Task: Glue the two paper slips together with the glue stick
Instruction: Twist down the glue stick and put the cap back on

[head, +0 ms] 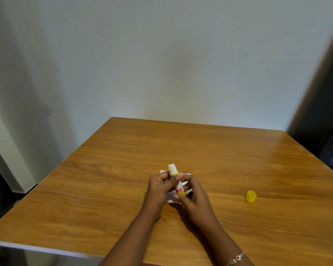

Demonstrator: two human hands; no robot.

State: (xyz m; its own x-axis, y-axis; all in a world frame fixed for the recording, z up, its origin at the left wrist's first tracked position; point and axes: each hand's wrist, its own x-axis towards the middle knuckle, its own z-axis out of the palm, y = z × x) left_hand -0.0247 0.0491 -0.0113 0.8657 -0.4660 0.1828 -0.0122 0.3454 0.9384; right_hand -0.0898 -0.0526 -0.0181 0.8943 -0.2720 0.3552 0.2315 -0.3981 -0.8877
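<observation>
An uncapped glue stick (173, 170), white with a yellow and pink label, points up and away over the middle of the wooden table (104, 189). My left hand (159, 187) grips its upper barrel. My right hand (194, 192) pinches its yellow base end. White paper (171, 198) lies flat on the table under both hands, mostly hidden; only its edges show, so I cannot tell the slips apart. The glue's white tip is exposed.
The yellow cap (250, 196) lies on the table to the right, well apart from my hands. A pale wall stands behind the table's far edge. A dark doorway or frame (325, 112) is at the right. A bracelet (235, 259) is on my right wrist.
</observation>
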